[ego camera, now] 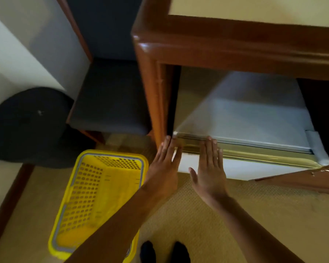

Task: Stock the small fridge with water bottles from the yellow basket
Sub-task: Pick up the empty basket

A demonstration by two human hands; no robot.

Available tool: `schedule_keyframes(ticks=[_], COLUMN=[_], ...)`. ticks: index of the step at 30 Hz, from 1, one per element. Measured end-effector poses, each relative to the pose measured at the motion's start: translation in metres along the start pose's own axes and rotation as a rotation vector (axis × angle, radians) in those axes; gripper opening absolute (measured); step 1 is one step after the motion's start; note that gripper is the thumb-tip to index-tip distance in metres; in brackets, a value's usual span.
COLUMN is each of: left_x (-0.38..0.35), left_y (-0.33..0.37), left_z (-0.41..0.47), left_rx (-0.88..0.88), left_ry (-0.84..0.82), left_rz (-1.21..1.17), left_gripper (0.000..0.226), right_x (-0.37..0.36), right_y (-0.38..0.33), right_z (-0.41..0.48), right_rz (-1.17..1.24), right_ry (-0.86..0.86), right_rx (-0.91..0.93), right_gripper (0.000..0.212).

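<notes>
The small white fridge (245,114) sits inside a wooden cabinet (217,44), its door (254,168) shut against the body. My left hand (164,168) lies flat with fingers straight on the door's top left corner. My right hand (209,166) presses flat on the door front just to the right of it. Neither hand holds anything. The yellow basket (80,196) stands on the floor to the left of the fridge, under my left forearm; no bottles show inside it. No water bottles are visible anywhere.
A dark-seated chair (110,99) stands left of the cabinet, and a black round bin (27,126) sits further left by the wall. The open wooden cabinet door (302,181) juts out at lower right. My feet (165,251) stand on beige carpet.
</notes>
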State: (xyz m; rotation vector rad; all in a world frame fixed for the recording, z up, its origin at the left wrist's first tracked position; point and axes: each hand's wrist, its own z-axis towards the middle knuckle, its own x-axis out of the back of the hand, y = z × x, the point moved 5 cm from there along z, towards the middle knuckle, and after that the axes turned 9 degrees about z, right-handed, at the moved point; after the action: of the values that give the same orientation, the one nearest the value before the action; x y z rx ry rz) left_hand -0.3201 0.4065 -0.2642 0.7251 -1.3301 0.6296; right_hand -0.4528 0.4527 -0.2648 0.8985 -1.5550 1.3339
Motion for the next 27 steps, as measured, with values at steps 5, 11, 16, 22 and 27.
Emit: schedule_keyframes(ticks=[5, 11, 16, 22, 27], left_x=[-0.013, -0.071, -0.155, -0.237, -0.269], left_y=[-0.083, -0.206, -0.3, -0.372, -0.397], left_z=[-0.127, -0.242, -0.311, -0.358, -0.369], left_rx=[0.337, 0.798, 1.01, 1.182, 1.293], left_ry=[0.073, -0.143, -0.325, -0.454, -0.369], left_rz=[-0.171, -0.324, -0.341, -0.373, -0.363], left_gripper=[0.053, 0.055, 0.071, 0.108, 0.086], right_x=[-0.049, -0.171, -0.295, -0.395, -0.423], right_y=[-0.075, -0.125, -0.14, -0.131, -0.123], right_z=[-0.044, -0.057, -0.056, -0.062, -0.065], right_rz=[0.26, 0.548, 0.589, 0.572, 0.516], right_ry=[-0.004, -0.246, -0.384, -0.255, -0.139], right_rx=[0.037, -0.269, -0.541, -0.802, -0.867], right_gripper=[0.068, 0.068, 0.073, 0.082, 0.05])
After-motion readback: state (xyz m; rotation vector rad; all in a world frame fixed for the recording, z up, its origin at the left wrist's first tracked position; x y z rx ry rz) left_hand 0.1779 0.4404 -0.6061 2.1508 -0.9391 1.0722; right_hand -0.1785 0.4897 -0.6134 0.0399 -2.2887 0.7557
